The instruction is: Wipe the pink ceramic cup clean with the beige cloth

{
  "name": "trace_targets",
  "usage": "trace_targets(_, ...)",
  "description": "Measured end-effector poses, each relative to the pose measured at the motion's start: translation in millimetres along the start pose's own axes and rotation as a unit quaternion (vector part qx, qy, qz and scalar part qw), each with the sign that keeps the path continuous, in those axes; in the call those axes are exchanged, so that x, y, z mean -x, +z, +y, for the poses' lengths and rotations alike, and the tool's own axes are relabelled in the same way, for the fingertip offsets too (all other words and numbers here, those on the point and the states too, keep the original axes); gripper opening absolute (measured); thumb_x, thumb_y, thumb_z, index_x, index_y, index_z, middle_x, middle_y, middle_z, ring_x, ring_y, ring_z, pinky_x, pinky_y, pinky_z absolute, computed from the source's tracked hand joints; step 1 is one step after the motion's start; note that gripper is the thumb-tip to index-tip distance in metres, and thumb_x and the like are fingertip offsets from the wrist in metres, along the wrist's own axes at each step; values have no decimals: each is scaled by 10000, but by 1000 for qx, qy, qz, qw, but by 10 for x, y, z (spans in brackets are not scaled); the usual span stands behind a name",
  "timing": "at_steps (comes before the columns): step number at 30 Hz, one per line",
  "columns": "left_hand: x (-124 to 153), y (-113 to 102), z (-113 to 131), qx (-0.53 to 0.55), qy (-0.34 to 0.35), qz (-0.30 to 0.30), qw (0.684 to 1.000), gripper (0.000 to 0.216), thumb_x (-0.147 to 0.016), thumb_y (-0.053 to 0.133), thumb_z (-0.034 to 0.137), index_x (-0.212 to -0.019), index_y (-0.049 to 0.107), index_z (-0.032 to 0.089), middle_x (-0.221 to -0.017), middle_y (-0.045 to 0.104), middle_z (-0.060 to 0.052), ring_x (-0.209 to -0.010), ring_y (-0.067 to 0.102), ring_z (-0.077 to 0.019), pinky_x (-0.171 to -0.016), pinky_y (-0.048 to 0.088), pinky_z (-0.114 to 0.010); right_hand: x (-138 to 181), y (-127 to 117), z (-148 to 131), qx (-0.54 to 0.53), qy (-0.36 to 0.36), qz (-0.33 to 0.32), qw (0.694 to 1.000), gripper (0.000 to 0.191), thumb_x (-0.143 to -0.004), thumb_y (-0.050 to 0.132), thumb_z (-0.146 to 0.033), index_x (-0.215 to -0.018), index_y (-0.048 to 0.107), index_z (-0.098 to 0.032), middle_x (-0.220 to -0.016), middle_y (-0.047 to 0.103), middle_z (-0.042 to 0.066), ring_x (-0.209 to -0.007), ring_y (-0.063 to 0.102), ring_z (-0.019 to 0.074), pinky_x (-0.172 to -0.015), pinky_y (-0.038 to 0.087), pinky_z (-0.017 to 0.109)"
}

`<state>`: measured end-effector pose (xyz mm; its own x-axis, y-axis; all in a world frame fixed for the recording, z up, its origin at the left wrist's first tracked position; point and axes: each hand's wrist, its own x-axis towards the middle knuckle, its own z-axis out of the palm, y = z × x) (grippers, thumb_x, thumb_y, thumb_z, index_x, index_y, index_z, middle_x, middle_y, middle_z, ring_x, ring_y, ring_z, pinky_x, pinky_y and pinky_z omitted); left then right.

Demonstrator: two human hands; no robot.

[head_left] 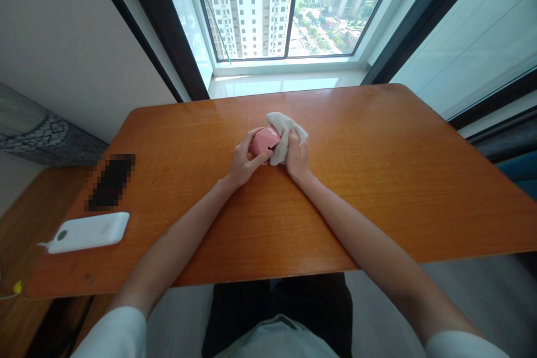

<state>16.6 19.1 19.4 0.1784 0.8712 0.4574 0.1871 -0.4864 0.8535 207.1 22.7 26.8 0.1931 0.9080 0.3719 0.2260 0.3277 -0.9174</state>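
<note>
Near the middle of the wooden table (369,179), my left hand (243,162) is wrapped round a glossy pink rounded object (264,141) with a small dark opening on its lower right side. What kind of object it is I cannot make out. My right hand (297,159) grips a white cloth (283,126), thumb on top, and the cloth touches the right side of the pink object. Part of the cloth sticks up beyond the fingers. The underside of the pink object and several fingertips are hidden.
To the left lie a white power bank-like device (90,232) with a cable and a dark pixelated rectangle (111,182). Behind the table's far edge is a window (289,11) with a pale sill (289,84). A wooden bench (42,196) stands at the left.
</note>
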Motion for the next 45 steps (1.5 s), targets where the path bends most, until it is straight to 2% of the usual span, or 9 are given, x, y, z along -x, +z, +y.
trace_targets(3, -2, -7, 41, -11, -1, 1, 1000, 705, -951, 864, 622, -1503, 664, 231, -1430, 780, -109, -1209, 763, -282, -1031, 635, -381, -22, -39, 47, -6, 66, 15, 998, 719, -1117, 350, -789, -1082, 783, -216, -1024, 828, 103, -1067, 780, 328, -1064, 657, 564)
trace_targets(8, 4, -3, -129, -11, 16, 14, 1000, 602, -942, 838, 675, -1313, 702, 221, -1109, 813, -53, -938, 755, -228, -865, 633, -359, 100, -84, -160, 83, -288, -106, 948, 496, -1165, 484, -536, -1556, 693, -315, -1646, 709, 77, -1620, 558, 334, -1412, 390, 619)
trace_targets(10, 4, 1, -158, -11, 11, 17, 1000, 570, -941, 832, 682, -1257, 704, 224, -978, 781, -18, -817, 709, -200, -766, 601, -331, 112, -53, -182, 91, -318, -119, 936, 482, -1170, 476, -504, -1558, 696, -323, -1656, 707, 71, -1639, 539, 330, -1429, 355, 628)
trace_targets(17, -9, -2, 35, -15, 1, 9, 1000, 699, -945, 863, 628, -1494, 667, 241, -1466, 767, -101, -1216, 758, -274, -1036, 607, -365, -8, -16, 44, -3, 82, 21, 996, 746, -1113, 329, -793, -1062, 798, -215, -1027, 839, 126, -1109, 787, 361, -1117, 633, 628)
trace_targets(25, 1, -5, -140, -10, 6, 27, 1000, 589, -937, 829, 696, -1283, 712, 234, -1047, 802, -36, -875, 736, -218, -821, 629, -355, 119, -29, -211, 115, -294, -108, 943, 516, -1172, 428, -555, -1555, 704, -347, -1680, 689, 51, -1676, 512, 331, -1440, 350, 633)
trace_targets(32, -19, -14, -3, -16, -9, 14, 1000, 743, -922, 868, 675, -1493, 670, 244, -1468, 770, -109, -1256, 759, -296, -1061, 620, -389, -92, -36, 117, 36, 58, 0, 998, 717, -1115, 345, -793, -882, 735, -238, -862, 803, 108, -1008, 799, 361, -1079, 648, 650)
trace_targets(34, -15, -22, 9, -21, -12, 16, 1000, 742, -928, 860, 668, -1502, 663, 240, -1467, 770, -111, -1261, 758, -298, -1063, 613, -391, -129, -49, 190, 46, 75, 26, 996, 679, -1119, 377, -759, -901, 748, -234, -914, 819, 124, -1105, 792, 384, -1141, 609, 703)
trace_targets(39, -14, -17, -10, -37, 2, 14, 999, 722, -957, 829, 669, -1517, 653, 248, -1496, 763, -116, -1300, 757, -316, -1123, 599, -423, -4, -13, 75, 119, -141, 56, 981, 546, -1190, 406, -535, -1591, 662, -267, -1753, 603, 124, -1785, 335, 349, -1468, 274, 692)
trace_targets(45, -1, -9, -309, -27, 46, 38, 998, 560, -1007, 700, 763, -1216, 708, 243, -1019, 808, -62, -860, 751, -253, -775, 654, -445, 189, 81, -164, 202, -385, -147, 889, 651, -1132, 570, -386, -1778, 487, -361, -1777, 602, 45, -1741, 459, 356, -1504, 223, 690)
